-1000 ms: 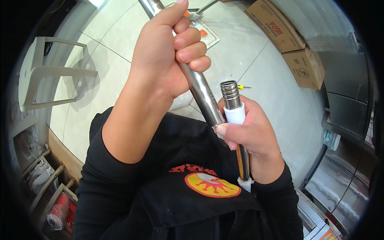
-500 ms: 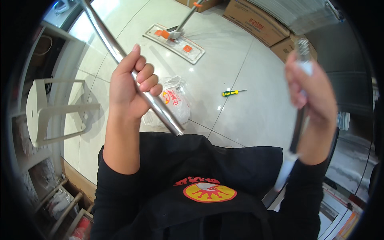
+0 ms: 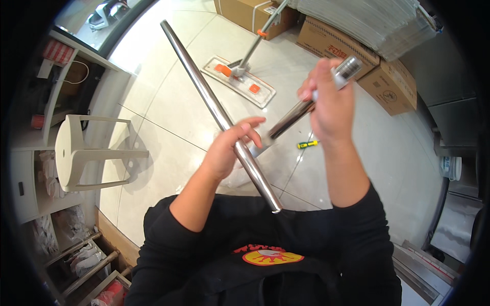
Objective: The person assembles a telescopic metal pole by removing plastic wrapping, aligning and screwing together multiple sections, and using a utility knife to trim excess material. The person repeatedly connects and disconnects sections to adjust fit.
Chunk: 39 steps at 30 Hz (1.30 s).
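Left hand (image 3: 222, 155) is loosely holding a long shiny tube (image 3: 204, 94), fingers partly uncurled, tube slanting above the floor (image 3: 388, 163). Right hand (image 3: 333, 107), apart from it, is clamping a darker metal rod (image 3: 293, 118) near its upper end.

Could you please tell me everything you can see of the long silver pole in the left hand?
The pole is long, straight, shiny and metallic-looking, with no visible joint. It slants from upper left to lower right in the view, held above the floor, its lower end over the black clothing. The left hand holds it loosely, nearer its lower end. Whether the other rod touches it is unclear.
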Each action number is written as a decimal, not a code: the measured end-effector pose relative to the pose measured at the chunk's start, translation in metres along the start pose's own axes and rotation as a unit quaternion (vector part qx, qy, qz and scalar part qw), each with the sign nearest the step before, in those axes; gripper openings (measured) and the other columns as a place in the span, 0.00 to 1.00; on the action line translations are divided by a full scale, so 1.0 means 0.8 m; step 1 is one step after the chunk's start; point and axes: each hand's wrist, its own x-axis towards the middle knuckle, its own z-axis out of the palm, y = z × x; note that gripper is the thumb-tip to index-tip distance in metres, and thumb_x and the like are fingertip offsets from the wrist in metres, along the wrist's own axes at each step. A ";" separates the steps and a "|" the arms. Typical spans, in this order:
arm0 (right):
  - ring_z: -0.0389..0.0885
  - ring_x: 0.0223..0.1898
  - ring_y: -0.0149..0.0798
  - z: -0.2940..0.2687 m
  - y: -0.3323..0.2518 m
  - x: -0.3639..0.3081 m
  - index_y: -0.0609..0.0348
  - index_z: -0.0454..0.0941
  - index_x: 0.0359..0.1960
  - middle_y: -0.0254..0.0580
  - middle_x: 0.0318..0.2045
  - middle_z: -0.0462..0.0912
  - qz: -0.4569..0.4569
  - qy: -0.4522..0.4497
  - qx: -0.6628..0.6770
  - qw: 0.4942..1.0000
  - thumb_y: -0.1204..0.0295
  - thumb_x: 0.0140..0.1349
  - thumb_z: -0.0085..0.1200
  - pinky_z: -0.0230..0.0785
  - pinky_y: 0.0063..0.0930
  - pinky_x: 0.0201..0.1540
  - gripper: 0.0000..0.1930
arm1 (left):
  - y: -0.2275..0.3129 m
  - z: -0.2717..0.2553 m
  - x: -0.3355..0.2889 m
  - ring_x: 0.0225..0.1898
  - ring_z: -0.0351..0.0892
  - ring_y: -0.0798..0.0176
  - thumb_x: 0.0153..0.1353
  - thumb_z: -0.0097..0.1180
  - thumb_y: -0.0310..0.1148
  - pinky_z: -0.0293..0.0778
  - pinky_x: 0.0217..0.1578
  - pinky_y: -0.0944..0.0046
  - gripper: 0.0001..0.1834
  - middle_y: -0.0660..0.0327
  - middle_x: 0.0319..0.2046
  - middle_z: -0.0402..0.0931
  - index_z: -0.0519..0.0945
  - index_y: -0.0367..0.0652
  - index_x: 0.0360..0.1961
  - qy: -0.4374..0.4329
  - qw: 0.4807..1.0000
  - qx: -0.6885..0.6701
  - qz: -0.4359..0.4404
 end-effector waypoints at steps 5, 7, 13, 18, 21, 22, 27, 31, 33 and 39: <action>0.70 0.24 0.30 -0.018 0.088 -0.015 0.53 0.63 0.32 0.33 0.20 0.70 0.119 0.015 0.150 0.981 0.60 0.62 0.52 0.65 0.25 0.30 0.14 | -0.036 -0.014 0.004 0.40 0.65 0.64 0.58 0.41 0.45 0.59 0.48 0.66 0.22 0.61 0.38 0.72 0.81 0.36 0.27 -0.004 0.989 0.085 -0.120; 0.71 0.28 0.31 -0.031 0.115 -0.022 0.53 0.64 0.33 0.34 0.22 0.71 0.191 0.012 0.171 0.966 0.56 0.63 0.50 0.66 0.27 0.34 0.15 | -0.052 -0.019 0.003 0.35 0.64 0.66 0.56 0.44 0.42 0.61 0.40 0.68 0.18 0.64 0.31 0.70 0.81 0.41 0.29 -0.039 0.988 0.106 -0.102; 0.72 0.38 0.32 -0.101 0.181 -0.033 0.53 0.67 0.48 0.36 0.38 0.74 0.406 -0.053 -0.005 0.912 0.49 0.64 0.43 0.67 0.27 0.40 0.22 | -0.082 -0.035 0.014 0.17 0.66 0.72 0.55 0.47 0.38 0.64 0.17 0.71 0.14 0.67 0.17 0.67 0.81 0.42 0.30 0.080 0.976 0.179 -0.097; 0.71 0.26 0.27 -0.234 0.255 -0.059 0.56 0.72 0.40 0.34 0.29 0.75 0.459 0.020 -0.372 0.807 0.58 0.59 0.51 0.64 0.21 0.26 0.15 | -0.101 -0.068 0.017 0.14 0.64 0.71 0.58 0.49 0.40 0.61 0.16 0.70 0.16 0.65 0.13 0.65 0.73 0.40 0.19 0.278 0.937 0.187 -0.095; 0.64 0.15 0.26 -0.299 0.293 -0.078 0.54 0.71 0.25 0.32 0.15 0.69 0.500 -0.060 -0.458 0.732 0.62 0.58 0.50 0.53 0.24 0.15 0.11 | -0.118 -0.086 0.007 0.10 0.63 0.71 0.59 0.50 0.39 0.60 0.13 0.70 0.17 0.64 0.11 0.64 0.71 0.40 0.18 0.342 0.927 0.139 -0.067; 0.62 0.13 0.26 -0.304 0.301 -0.080 0.54 0.70 0.20 0.31 0.12 0.67 0.515 -0.068 -0.509 0.687 0.63 0.59 0.49 0.51 0.24 0.13 0.12 | -0.120 -0.090 0.005 0.10 0.62 0.71 0.59 0.49 0.39 0.60 0.13 0.71 0.17 0.64 0.10 0.64 0.71 0.40 0.18 0.364 0.923 0.105 -0.063; 0.63 0.12 0.28 -0.199 0.234 -0.053 0.54 0.70 0.17 0.32 0.11 0.68 0.491 -0.159 -0.260 0.817 0.59 0.65 0.43 0.55 0.24 0.16 0.19 | -0.072 -0.073 0.010 0.19 0.68 0.71 0.62 0.46 0.48 0.65 0.20 0.68 0.20 0.65 0.17 0.68 0.74 0.42 0.25 0.403 0.901 0.159 0.029; 0.73 0.17 0.28 -0.042 0.068 -0.049 0.57 0.75 0.28 0.36 0.20 0.77 0.603 -0.270 -0.170 0.731 0.51 0.67 0.37 0.61 0.21 0.16 0.23 | 0.042 -0.027 -0.022 0.19 0.70 0.71 0.62 0.50 0.42 0.68 0.21 0.70 0.15 0.63 0.19 0.71 0.74 0.41 0.29 0.403 0.895 0.176 0.075; 0.74 0.19 0.28 0.034 -0.008 -0.053 0.55 0.72 0.42 0.37 0.26 0.78 0.611 -0.255 -0.065 0.746 0.48 0.66 0.36 0.62 0.21 0.17 0.23 | 0.111 -0.006 -0.054 0.16 0.67 0.74 0.65 0.46 0.40 0.64 0.17 0.73 0.14 0.65 0.16 0.69 0.74 0.41 0.28 0.368 0.923 0.098 0.054; 0.66 0.17 0.24 0.219 -0.197 -0.074 0.45 0.74 0.42 0.27 0.24 0.75 0.546 0.000 0.280 0.790 0.48 0.62 0.45 0.57 0.15 0.14 0.18 | 0.311 0.077 -0.174 0.17 0.66 0.73 0.65 0.46 0.43 0.63 0.17 0.73 0.15 0.64 0.18 0.68 0.74 0.41 0.36 0.224 0.968 -0.106 0.030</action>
